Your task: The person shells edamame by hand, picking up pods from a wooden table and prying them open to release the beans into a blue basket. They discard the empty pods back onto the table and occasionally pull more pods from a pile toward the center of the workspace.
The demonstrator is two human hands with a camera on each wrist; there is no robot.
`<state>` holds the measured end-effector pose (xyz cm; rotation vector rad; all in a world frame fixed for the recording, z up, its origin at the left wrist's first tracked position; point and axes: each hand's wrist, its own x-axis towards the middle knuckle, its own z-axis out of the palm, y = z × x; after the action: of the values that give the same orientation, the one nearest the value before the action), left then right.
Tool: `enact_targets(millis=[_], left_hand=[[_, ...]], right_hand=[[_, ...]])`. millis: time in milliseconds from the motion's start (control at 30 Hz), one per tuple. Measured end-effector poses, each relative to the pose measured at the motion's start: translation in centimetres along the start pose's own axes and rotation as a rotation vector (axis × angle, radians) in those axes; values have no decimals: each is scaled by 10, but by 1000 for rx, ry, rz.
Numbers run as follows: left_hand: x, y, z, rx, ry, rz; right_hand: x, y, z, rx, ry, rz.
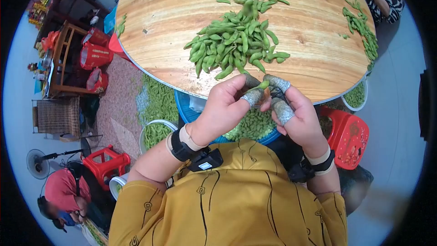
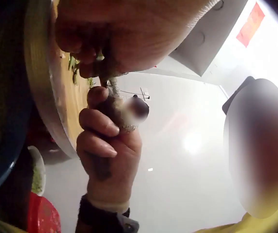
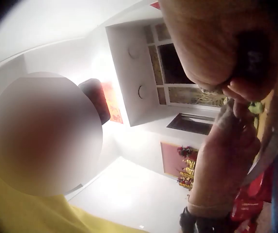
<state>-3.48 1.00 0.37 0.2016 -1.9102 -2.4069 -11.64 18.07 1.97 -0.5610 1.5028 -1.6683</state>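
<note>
Right at the table (image 1: 318, 70) edge, both hands — left (image 1: 225, 105), right (image 1: 296, 118) — pinch one pod (image 1: 263, 84) between taped fingertips (image 1: 253, 96). Beans already fill the blue basin (image 1: 255, 125) below, but a big pile (image 1: 234, 45) waits — I'd say plenty left.

Far side of the round wooden table (image 1: 173, 13) cut off by the frame's top edge; blue basin (image 1: 184, 107) largely hidden beneath it.

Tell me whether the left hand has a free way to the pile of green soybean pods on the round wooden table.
Probably yes: the pile of green soybean pods lies open just beyond the left hand, though it pinches a pod.
</note>
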Motion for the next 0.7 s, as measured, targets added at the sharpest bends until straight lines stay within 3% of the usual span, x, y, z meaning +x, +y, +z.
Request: enact_targets(millis=[100,167,300,367,500,567,600,667,700], left_hand=[[-3,2,-2,180,-30,81],[-6,7,-4,676,0,76],[-7,1,-6,473,25,34],[-8,5,-4,223,55,-87],[-6,-6,-6,197,65,64],[-9,-1,-7,575,69,199],[-10,0,-8,575,69,198],[-12,2,-10,1023,46,376],[-12,4,-12,1023,46,376]], right_hand=[[1,3,-2,46,-24,40],[1,6,-4,64,-34,48],[1,2,-3,106,-69,78],[0,1,-2,135,-78,88],[1,0,4,97,-68,45],[2,1,4,64,-55,18],[4,2,2,38,-55,49],[6,3,-1,13,-54,80],[7,3,-1,109,-76,116]])
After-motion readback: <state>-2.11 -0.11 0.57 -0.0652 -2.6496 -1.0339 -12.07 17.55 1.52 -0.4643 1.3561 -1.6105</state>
